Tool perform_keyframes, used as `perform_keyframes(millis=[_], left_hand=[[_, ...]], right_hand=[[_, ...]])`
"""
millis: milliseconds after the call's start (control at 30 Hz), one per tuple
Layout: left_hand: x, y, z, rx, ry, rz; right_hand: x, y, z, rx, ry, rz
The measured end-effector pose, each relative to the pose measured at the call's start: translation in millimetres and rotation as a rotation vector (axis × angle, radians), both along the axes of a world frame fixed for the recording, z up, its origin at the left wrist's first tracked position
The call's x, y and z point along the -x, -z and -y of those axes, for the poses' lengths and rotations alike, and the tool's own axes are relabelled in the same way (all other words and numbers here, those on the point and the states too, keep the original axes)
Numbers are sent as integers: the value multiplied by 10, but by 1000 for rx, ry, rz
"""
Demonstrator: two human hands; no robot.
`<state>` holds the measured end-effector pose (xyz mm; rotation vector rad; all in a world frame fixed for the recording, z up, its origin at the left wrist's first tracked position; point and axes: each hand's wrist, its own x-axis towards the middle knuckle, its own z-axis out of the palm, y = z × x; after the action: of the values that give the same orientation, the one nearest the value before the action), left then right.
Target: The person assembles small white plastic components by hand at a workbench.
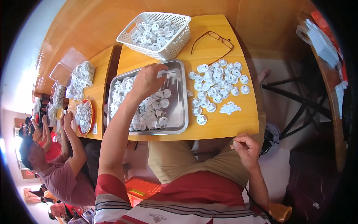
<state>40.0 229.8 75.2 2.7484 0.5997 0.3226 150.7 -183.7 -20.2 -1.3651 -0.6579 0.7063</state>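
Observation:
My left hand (147, 81) reaches over the steel tray (181, 112), its fingers closed on a small white plastic part (161, 73) at the fingertips. Beneath it, a heap of similar round white parts (151, 112) fills the tray's left and middle, partly hidden by my arm. Low at the right, just off the table's front edge, is my right hand (247, 150). Its thumb and fingers are pinched together; anything between them is too small to make out. Right of the tray lie a spread of white parts (218, 80) and a little pile of tiny white pieces (230, 108).
Behind the tray stands a white perforated basket (173, 48) full of white parts, beside brown-framed glasses (212, 35). On the left, a co-worker (67, 179) sits at another table with a red-rimmed bowl (90, 118) of parts. A black-legged stand (298, 98) is at the right.

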Motion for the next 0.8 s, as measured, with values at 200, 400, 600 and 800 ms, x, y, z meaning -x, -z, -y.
perform_keyframes(millis=[200, 400, 600, 800], left_hand=[[42, 128, -86, -109, -7, -38], [42, 244, -170, -86, -13, -12], [40, 269, -198, -129, -22, -45], [55, 278, -164, -135, 7, -23]], right_hand=[[46, -21, -35, -13, -24, 31], [82, -32, 25, 7, 12, -23], [-17, -126, -52, 76, 67, 251], [-298, -327, -257, 145, 201, 836]])
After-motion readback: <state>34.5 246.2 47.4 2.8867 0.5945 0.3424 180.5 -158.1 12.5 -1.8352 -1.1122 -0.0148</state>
